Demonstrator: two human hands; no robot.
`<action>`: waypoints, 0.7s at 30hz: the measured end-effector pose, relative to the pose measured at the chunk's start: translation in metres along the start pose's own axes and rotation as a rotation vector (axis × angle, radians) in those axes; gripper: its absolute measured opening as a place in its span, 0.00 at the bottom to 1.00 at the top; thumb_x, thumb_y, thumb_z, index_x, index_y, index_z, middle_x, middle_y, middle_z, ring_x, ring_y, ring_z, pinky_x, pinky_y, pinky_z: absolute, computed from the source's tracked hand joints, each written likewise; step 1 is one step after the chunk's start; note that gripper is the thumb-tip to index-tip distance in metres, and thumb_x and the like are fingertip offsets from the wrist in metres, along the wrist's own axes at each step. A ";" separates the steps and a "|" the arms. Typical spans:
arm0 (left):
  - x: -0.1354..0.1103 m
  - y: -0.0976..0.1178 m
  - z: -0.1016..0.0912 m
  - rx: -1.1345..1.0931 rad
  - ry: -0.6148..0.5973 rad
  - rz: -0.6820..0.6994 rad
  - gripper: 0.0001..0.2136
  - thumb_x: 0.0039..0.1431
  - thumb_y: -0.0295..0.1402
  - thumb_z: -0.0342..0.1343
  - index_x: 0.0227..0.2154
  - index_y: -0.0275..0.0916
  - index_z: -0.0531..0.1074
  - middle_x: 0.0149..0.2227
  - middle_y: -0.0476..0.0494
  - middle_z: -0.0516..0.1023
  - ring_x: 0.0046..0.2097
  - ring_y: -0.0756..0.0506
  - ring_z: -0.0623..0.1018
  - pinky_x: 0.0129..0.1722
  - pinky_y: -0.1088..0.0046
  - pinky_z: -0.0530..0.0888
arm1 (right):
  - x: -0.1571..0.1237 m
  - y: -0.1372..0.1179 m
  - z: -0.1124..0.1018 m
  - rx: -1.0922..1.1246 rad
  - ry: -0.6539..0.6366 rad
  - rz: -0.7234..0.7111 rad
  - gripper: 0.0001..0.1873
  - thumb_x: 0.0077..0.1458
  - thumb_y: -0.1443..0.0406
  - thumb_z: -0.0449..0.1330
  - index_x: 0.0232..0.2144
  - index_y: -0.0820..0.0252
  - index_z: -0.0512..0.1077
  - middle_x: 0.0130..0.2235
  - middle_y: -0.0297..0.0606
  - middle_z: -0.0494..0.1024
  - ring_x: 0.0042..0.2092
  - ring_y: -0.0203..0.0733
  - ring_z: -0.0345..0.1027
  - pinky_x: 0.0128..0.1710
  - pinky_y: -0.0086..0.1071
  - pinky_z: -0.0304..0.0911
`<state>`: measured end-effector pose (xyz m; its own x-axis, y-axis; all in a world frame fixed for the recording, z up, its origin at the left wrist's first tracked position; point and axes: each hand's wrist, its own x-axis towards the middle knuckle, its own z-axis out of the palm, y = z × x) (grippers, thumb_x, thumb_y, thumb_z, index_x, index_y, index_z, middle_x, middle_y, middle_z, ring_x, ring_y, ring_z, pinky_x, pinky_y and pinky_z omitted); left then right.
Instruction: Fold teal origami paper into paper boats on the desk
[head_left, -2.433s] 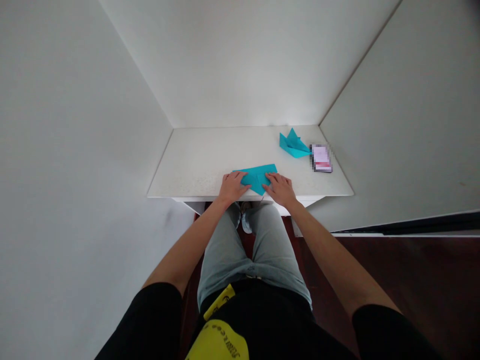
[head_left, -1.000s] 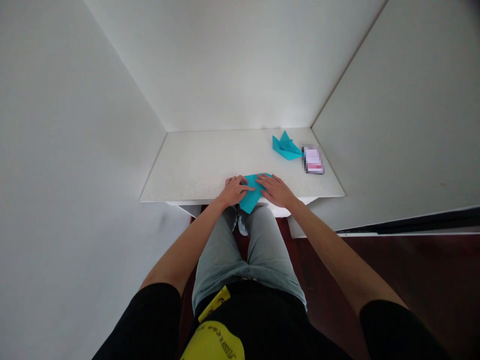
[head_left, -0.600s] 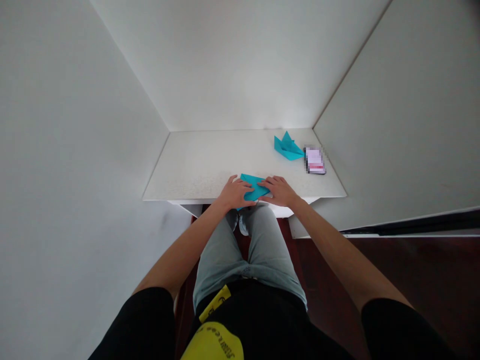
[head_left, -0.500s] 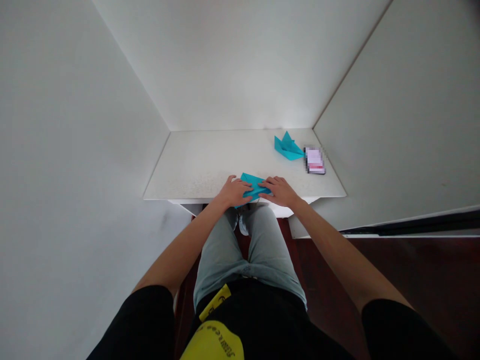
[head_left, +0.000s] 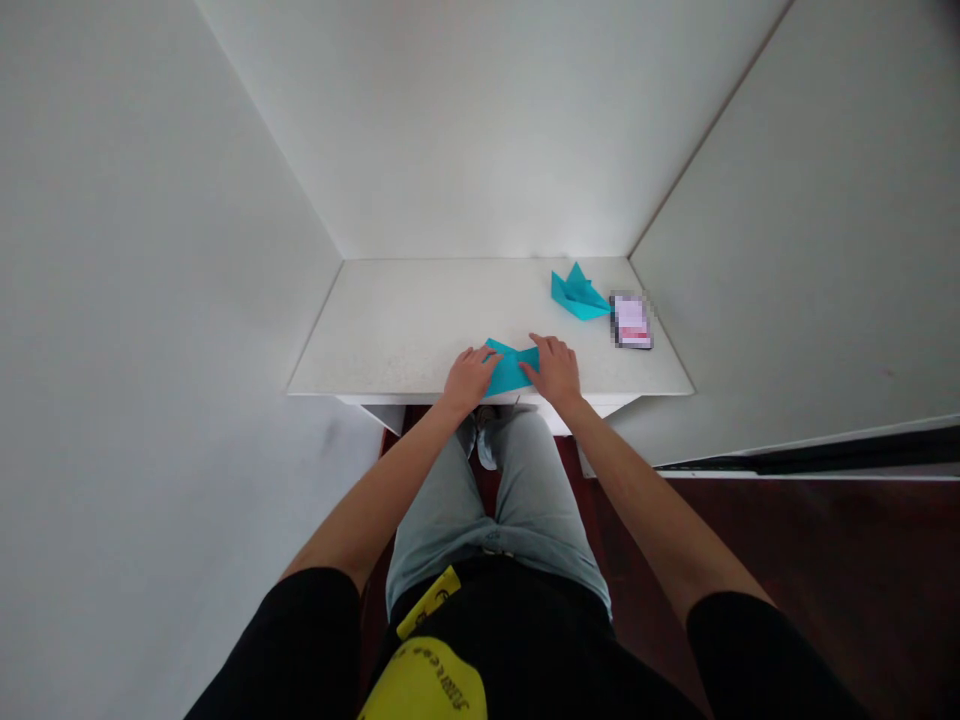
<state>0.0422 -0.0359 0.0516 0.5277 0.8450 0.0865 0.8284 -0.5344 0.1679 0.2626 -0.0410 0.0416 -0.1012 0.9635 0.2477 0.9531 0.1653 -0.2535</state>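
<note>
At desk (head_left: 390, 340), left hand (head_left: 470, 380), right hand (head_left: 553, 368) pin folded teal paper (head_left: 510, 372).

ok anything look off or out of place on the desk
Nothing looks spilled or damaged. The teal folded paper lies between the left hand and right hand, near the front edge of the white desk. The one odd thing is the pixelated object beside the teal paper boat, too blurred to identify.

Left hand (head_left: 470, 380) and right hand (head_left: 553, 366) flat on a folded teal origami paper (head_left: 511, 370), right by the front edge of the white desk (head_left: 375, 370), teal origami boat (head_left: 576, 295) farther back, pixelated rectangular item (head_left: 631, 321) just beside it
</note>
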 end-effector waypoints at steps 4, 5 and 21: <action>-0.021 0.015 0.017 0.012 0.077 0.051 0.20 0.77 0.27 0.47 0.62 0.41 0.78 0.68 0.38 0.79 0.76 0.38 0.69 0.77 0.51 0.63 | -0.009 -0.010 0.004 -0.022 0.087 -0.083 0.23 0.70 0.63 0.60 0.65 0.59 0.75 0.67 0.56 0.74 0.65 0.63 0.66 0.65 0.54 0.61; -0.026 0.019 0.021 -0.003 0.084 0.045 0.20 0.78 0.30 0.47 0.65 0.39 0.76 0.69 0.37 0.77 0.76 0.38 0.68 0.77 0.51 0.63 | -0.012 -0.013 0.007 -0.008 0.071 -0.138 0.21 0.71 0.64 0.58 0.63 0.58 0.76 0.67 0.54 0.75 0.66 0.61 0.66 0.66 0.54 0.60; -0.066 -0.026 0.039 -0.120 0.100 -0.022 0.32 0.75 0.39 0.51 0.78 0.41 0.59 0.79 0.39 0.60 0.80 0.38 0.60 0.80 0.52 0.57 | -0.042 0.029 0.027 0.090 -0.118 -0.245 0.51 0.67 0.38 0.60 0.78 0.62 0.58 0.78 0.56 0.61 0.78 0.64 0.57 0.77 0.59 0.52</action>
<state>-0.0070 -0.0780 0.0037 0.4834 0.8573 0.1774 0.8079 -0.5149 0.2868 0.2872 -0.0711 -0.0016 -0.3626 0.9096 0.2028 0.8677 0.4089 -0.2828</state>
